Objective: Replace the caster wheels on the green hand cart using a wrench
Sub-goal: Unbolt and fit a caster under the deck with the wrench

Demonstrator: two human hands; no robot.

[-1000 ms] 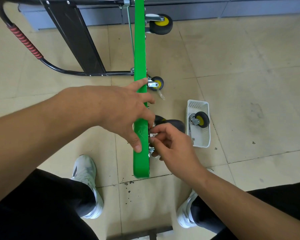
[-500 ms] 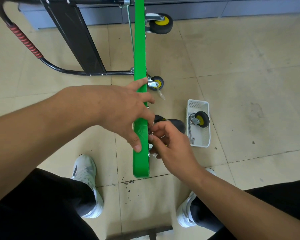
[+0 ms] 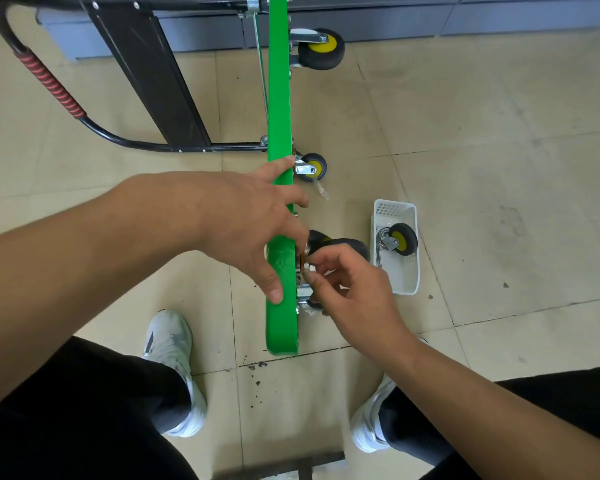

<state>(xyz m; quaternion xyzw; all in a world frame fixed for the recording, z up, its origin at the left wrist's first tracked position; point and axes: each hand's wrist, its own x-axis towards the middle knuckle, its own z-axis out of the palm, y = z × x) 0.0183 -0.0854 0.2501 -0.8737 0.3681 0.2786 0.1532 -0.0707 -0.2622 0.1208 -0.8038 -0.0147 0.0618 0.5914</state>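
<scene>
beige tiled floor (image 3: 482,150), grey cabinet base along the far edge. green hand cart (image 3: 278,98) stands on its side, deck seen edge-on. its long axis runs straight away from the person, with the near end between two white shoes. black handle (image 3: 49,84) lies out to the left and the wheel side faces right. left hand (image 3: 243,216) lies across the deck's upper edge: index finger and thumb laid out along the green, other fingers bent over onto the wheel side, bracing the cart. right hand (image 3: 350,285) comes in from the right, thumb and fingertips pinching a small pale fastener (image 3: 309,268) at the mounting plate of the near caster (image 3: 340,245), just below the left fingers. judgement: the fastener's axis points sideways out of the deck toward the right hand, so that hand is the one placed to turn it while the left holds the cart steady. two more casters sit farther along the deck, mid caster (image 3: 314,167) and far caster (image 3: 321,48). white basket (image 3: 409,271) sits just right of the work with a loose caster (image 3: 400,239) inside. cannot pick out a wrench for certain.
</scene>
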